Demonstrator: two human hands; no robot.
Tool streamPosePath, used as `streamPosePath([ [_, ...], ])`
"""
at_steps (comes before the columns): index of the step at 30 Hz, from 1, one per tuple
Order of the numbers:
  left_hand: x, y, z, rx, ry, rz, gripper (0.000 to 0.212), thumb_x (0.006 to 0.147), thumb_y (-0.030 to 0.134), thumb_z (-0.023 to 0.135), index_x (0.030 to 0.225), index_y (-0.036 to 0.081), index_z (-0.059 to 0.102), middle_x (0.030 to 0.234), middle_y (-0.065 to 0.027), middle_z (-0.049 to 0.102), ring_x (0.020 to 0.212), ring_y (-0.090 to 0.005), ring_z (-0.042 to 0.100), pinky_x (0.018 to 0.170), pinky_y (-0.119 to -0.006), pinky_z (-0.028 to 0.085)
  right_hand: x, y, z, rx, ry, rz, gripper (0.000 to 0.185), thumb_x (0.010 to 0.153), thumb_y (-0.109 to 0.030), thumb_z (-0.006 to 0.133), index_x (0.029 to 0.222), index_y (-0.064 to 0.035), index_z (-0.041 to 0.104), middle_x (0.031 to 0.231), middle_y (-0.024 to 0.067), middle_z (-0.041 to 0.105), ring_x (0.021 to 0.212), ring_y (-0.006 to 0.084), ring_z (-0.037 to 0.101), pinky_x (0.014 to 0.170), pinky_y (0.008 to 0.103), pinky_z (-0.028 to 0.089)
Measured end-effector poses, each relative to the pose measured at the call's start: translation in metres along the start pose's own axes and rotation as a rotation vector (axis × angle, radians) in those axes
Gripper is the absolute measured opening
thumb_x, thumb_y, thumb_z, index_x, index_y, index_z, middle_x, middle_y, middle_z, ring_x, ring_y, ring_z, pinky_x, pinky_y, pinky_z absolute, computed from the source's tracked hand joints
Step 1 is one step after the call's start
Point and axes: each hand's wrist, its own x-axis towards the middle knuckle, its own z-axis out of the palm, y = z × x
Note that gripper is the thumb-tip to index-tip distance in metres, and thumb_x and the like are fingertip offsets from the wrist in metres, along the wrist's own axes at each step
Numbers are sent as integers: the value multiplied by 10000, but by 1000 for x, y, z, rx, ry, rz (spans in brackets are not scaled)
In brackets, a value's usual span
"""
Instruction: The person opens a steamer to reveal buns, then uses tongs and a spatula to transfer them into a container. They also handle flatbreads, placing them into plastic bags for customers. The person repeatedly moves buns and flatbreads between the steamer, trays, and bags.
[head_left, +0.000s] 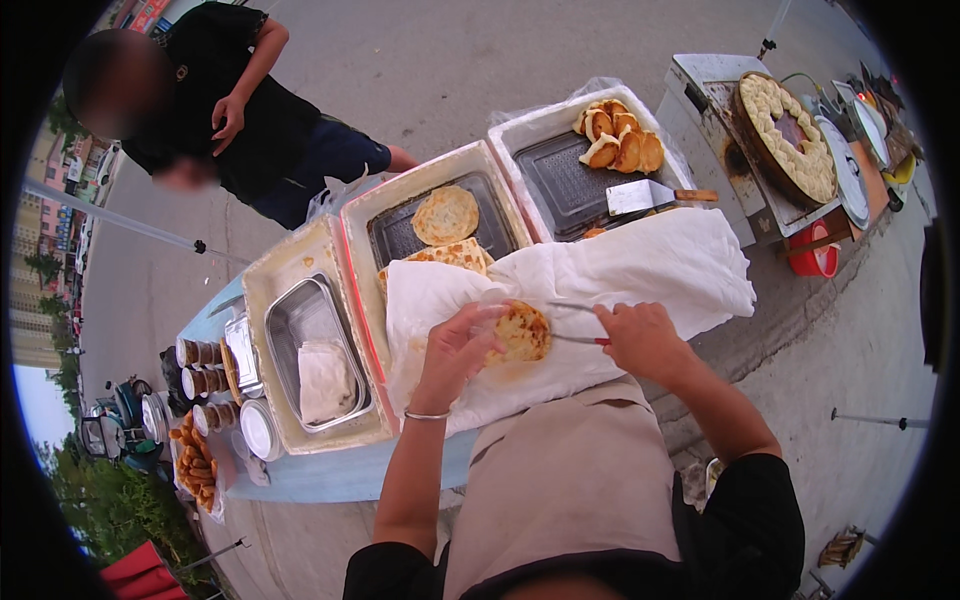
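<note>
My right hand (643, 337) grips a pair of metal tongs (577, 340) with red on the handle. The tips of the tongs meet the right edge of a round browned flatbread (529, 335). At the flatbread's left side, my left hand (455, 351) pinches what looks like a thin clear plastic bag (491, 301); how far it covers the bread is hard to tell. Beneath both hands spreads a white cloth (660, 262), draped over the near part of the foam boxes. A pale round flatbread (445, 215) lies in the middle box, beside browned flat pieces (457, 256).
In the right foam box (507, 150) are several browned buns (619, 142) and a wood-handled spatula (637, 196). The left box holds a metal tray (281, 319) with folded white cloth (326, 381). Dough rings a round pan (814, 150) far right. A person (255, 150) stands across the stall.
</note>
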Motion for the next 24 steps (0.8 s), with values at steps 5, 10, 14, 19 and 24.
streamPosePath([
  [5,17,-16,-4,-104,255,-68,355,946,82,556,1293,7,571,1308,-122,599,737,-49,604,420,-155,333,3,11,-28,64,42,-71,456,818,-275,731,1216,-105,586,932,97,672,843,302,666,720,432,476],
  [10,32,-29,-24,-45,190,-41,394,954,109,571,1346,69,562,1189,-36,568,628,-29,482,456,-162,362,34,-23,-22,109,30,-210,371,822,-291,725,1098,-72,609,897,100,674,835,294,675,714,436,495],
  [14,37,-31,-28,274,186,93,442,942,112,599,1380,104,543,1179,-6,554,655,-16,469,493,-170,391,66,-32,-9,48,90,-91,549,802,-327,746,1262,-84,569,931,121,688,858,313,676,752,439,504],
  [19,32,-35,-26,299,173,52,471,932,117,626,1395,129,539,1296,-32,529,882,-40,561,539,-171,439,87,-13,-9,45,-59,-74,448,780,-321,740,1136,-75,621,928,139,688,890,323,677,791,440,514],
  [24,33,-33,-28,227,124,-4,513,931,128,633,1425,121,496,1417,-69,497,886,-43,568,548,-171,449,88,9,-13,126,-35,-99,393,744,-357,749,1058,-128,687,916,101,694,914,289,678,801,429,528],
])
